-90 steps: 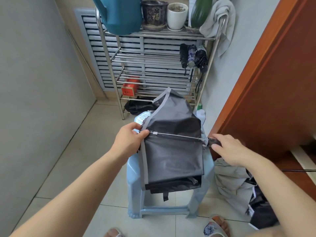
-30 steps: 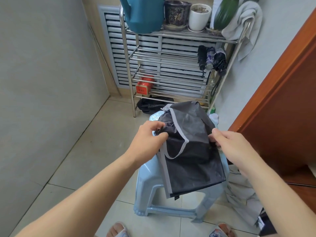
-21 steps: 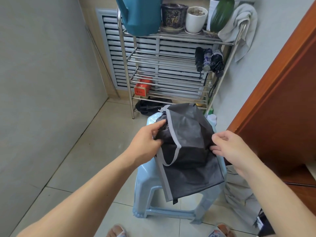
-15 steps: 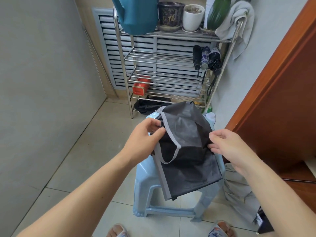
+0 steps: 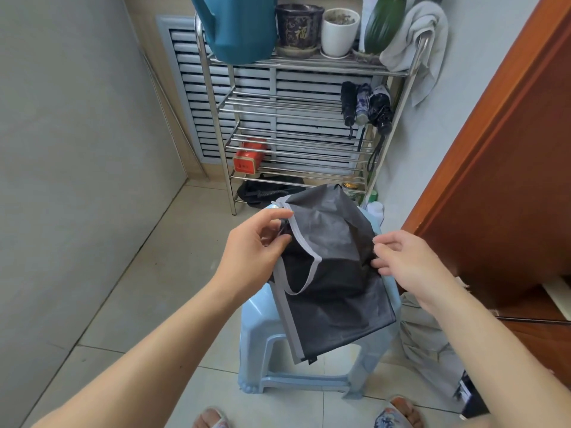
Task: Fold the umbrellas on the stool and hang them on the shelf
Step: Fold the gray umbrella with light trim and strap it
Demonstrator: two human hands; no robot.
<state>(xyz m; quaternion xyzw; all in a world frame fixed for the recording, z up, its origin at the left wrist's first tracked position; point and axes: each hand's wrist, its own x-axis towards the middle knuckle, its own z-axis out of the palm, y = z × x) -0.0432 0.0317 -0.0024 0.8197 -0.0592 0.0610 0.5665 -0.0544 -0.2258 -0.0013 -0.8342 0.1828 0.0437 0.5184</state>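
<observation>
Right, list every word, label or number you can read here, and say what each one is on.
"福": gold character on the dark flowerpot on the shelf's top tier.
Red tin on a lower tier: a label is there, too small to read.
Nothing else legible.

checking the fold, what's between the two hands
In the head view, the dark grey umbrella canopy spans between left hand and right hand, both pinching it.

The dark flowerpot (image 5: 297, 27) bears the gold character 福.
</observation>
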